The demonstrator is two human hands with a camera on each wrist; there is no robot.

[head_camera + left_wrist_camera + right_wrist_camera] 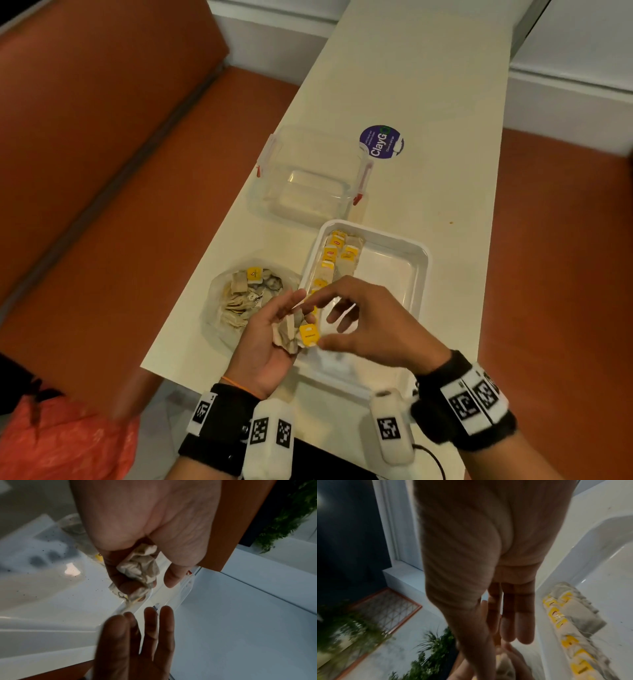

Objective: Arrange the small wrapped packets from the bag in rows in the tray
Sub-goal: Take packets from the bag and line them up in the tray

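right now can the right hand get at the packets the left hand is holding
Probably yes. The right hand hovers right beside the left hand, whose cupped palm faces up with the packets exposed; nothing lies between them.

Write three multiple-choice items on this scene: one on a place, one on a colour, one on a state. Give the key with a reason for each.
1. Where does the bag of loose packets lie?
A. On the table, left of the tray
B. Inside the clear container
C. On the floor

2. What colour are the tags on the packets in the tray?
A. Blue
B. Yellow
C. Green

3. What is the left hand doing?
A. Lying flat on the table
B. Reaching into the bag
C. Holding a bunch of packets

Key: 1 A, the bag sits on the table against the tray's left rim. 2 B, yellow tags show along the row in the head and right wrist views. 3 C, the left wrist view shows its fingers curled round crumpled packets, with the right hand close by.
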